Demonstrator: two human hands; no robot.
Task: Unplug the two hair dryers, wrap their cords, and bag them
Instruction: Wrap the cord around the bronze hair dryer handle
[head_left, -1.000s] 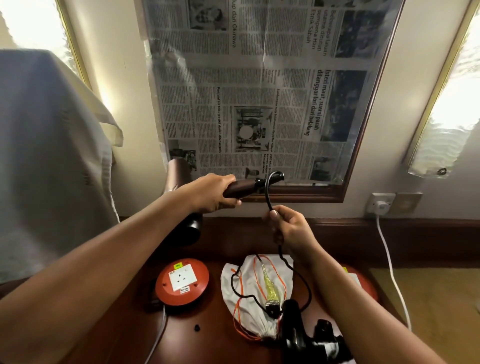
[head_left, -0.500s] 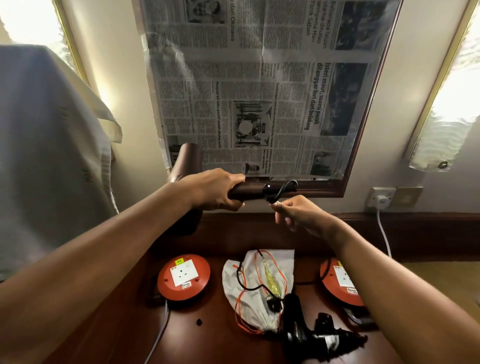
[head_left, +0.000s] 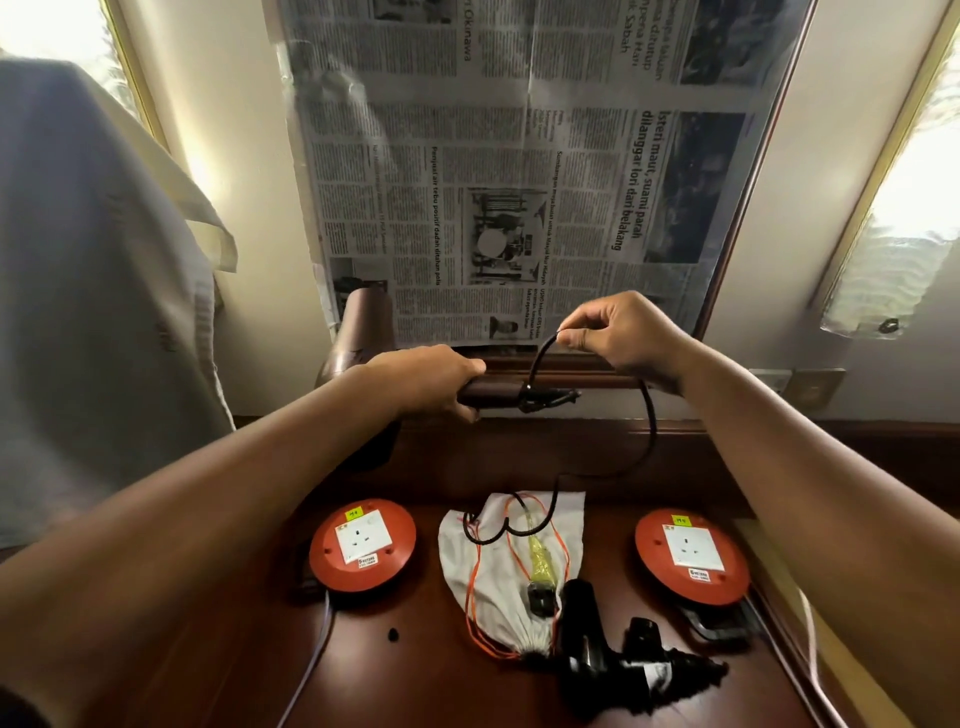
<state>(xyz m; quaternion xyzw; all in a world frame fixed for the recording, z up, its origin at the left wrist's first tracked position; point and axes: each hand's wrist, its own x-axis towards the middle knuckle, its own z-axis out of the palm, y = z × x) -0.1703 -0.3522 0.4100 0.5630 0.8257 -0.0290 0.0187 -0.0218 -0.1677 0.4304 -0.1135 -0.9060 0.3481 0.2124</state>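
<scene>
Wrapping of the black cord (head_left: 647, 415) round the handle of the brown hair dryer (head_left: 363, 332) is judged to be the step in hand, with only about one turn seen near the handle end. Risk: the loop may slip off the handle end if tension is lost at the pinch, since the turn sits close to the tip. The slack trails down onto the white drawstring bag (head_left: 511, 566) and crosses its orange strings (head_left: 470, 597); a snag there may drag the bag or the plug (head_left: 540, 597) across the bench (head_left: 426, 675). The plug may also knock the black hair dryer (head_left: 587, 644) lying just beside the bag when pulled up.

Left hand (head_left: 426, 382): fingers are curled round the brown dryer's handle, a firm grip, with the dryer held in the air above the bench and its barrel pointing away toward the newspaper-covered mirror (head_left: 519, 182). Right hand (head_left: 623, 332): the cord is pinched between thumb and forefinger just above the handle end, the other fingers curled loosely; nothing else is touched.

Both orange socket reels (head_left: 363, 551) (head_left: 693, 556) are seen on the bench with bare sockets, so both dryers are judged unplugged. The black dryer's cord looks bundled, though this is not clear. Neither dryer is bagged yet
</scene>
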